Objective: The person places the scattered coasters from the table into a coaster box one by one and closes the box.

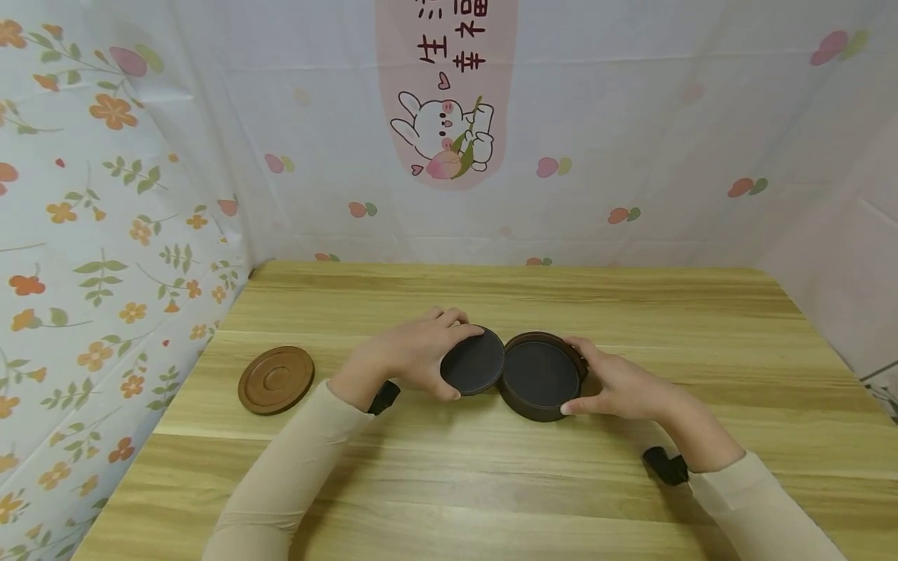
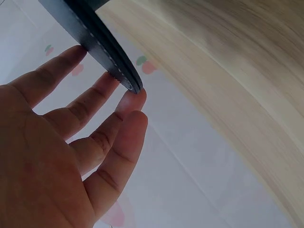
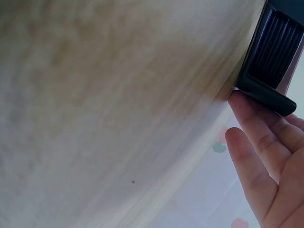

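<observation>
My left hand [image 1: 426, 354] holds a round black coaster [image 1: 473, 362] with a stitched rim by its edge, thumb at the near side and fingers at the far side. In the left wrist view the fingertips meet the rim of this thin disc [image 2: 102, 47]. Beside it stands a round dark brown coaster holder [image 1: 529, 411] with a black disc lying inside. The held coaster overlaps the holder's left rim in the head view. My right hand [image 1: 620, 382] grips the holder from the right, thumb in front and fingers behind. A ribbed gap [image 3: 278, 47] shows in the holder's side in the right wrist view.
A round brown wooden saucer [image 1: 276, 380] with a ringed centre lies at the left of the wooden table [image 1: 477, 483]. Behind the table's far edge hangs a white printed cloth [image 1: 617, 117], and a floral cloth [image 1: 105, 234] hangs at the left.
</observation>
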The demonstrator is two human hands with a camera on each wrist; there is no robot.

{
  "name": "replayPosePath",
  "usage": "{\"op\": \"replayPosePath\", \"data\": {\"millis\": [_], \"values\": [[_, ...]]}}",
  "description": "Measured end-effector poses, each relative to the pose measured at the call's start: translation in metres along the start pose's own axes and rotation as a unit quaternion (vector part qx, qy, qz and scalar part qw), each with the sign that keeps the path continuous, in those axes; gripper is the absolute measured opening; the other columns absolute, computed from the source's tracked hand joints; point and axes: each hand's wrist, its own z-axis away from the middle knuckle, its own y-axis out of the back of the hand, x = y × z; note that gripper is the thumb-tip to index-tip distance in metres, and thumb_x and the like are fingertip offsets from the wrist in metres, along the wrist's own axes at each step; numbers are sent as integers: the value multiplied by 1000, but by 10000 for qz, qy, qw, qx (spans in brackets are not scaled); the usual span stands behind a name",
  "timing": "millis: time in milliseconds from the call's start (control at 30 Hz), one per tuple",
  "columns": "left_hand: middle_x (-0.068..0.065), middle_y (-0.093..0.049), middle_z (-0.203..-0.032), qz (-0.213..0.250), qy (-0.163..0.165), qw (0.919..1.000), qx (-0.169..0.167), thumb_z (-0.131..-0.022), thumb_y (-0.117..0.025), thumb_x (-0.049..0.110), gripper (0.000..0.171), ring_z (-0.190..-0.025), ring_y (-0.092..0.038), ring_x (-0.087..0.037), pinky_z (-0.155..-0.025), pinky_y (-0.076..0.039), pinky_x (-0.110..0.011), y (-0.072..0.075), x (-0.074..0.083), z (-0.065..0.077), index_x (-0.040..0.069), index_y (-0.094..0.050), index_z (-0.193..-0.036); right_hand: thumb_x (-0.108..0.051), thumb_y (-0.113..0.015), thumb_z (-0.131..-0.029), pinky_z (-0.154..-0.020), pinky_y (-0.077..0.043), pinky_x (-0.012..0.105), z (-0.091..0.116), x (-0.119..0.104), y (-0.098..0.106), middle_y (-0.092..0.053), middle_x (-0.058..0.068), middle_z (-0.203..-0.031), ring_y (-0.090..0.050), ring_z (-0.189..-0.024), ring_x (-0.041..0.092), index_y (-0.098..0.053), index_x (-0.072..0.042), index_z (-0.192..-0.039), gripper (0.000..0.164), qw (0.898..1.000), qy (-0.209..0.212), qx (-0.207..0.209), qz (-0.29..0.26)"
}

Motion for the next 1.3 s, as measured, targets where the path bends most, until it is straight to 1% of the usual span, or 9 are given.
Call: {"op": "replayPosePath", "data": {"millis": [100,267,567,767,1000,1200,1300], "values": [[0,-39,-144,24,-24,10000,-79,-75,-78,46,89,-123,-42,-20,-96,-48,-36,1,4,-5,24,-39,-152,-52,-75,-83,-106,-39,62,0,0,0,-49,27,-144,-48,-133,45,-17,4,-154,108,10000,-8,-17,-25],[0,-39,-144,-20,-157,9998,-151,-76,-78,47,90,-123,-41,-19,-97,-47,-35,0,11,-16,23,-38,-152,-53,-75,-83,-107,-38,62,0,0,0,-48,27,-145,-47,-134,45,-16,4,-154,109,10000,-23,-26,-48],[-1,-39,-146,-10,-413,9990,-156,-75,-77,48,91,-123,-42,-19,-98,-46,-34,-4,22,-38,23,-37,-154,-54,-74,-83,-107,-37,62,-1,1,2,-44,28,-148,-45,-136,45,-16,4,-155,109,9999,-47,-99,-104],[-1,-40,-145,31,-528,9986,-92,-76,-77,48,91,-120,-43,-19,-98,-46,-34,-3,28,-49,23,-37,-154,-52,-75,-83,-107,-38,62,-1,2,1,-43,28,-149,-45,-135,45,-17,5,-154,108,9998,44,-63,-182],[1,-41,-143,26,-552,9984,-92,-76,-79,48,91,-123,-42,-18,-100,-45,-31,0,36,-60,24,-37,-154,-53,-75,-82,-106,-39,60,-2,3,2,-41,26,-150,-46,-135,41,-18,4,-154,107,9998,113,-37,-166],[3,-40,-143,33,-499,9985,-242,-77,-78,50,90,-122,-42,-16,-98,-46,-30,-1,42,-71,26,-37,-154,-53,-76,-82,-107,-39,60,-3,3,1,-41,24,-151,-46,-136,40,-18,1,-155,107,9997,68,-66,-220],[4,-40,-144,-16,-495,9983,-302,-78,-78,51,90,-121,-42,-15,-97,-47,-30,-1,44,-75,27,-37,-154,-52,-76,-83,-107,-39,60,-3,4,1,-40,24,-152,-45,-137,41,-18,1,-155,106,9995,122,-70,-278]]}}
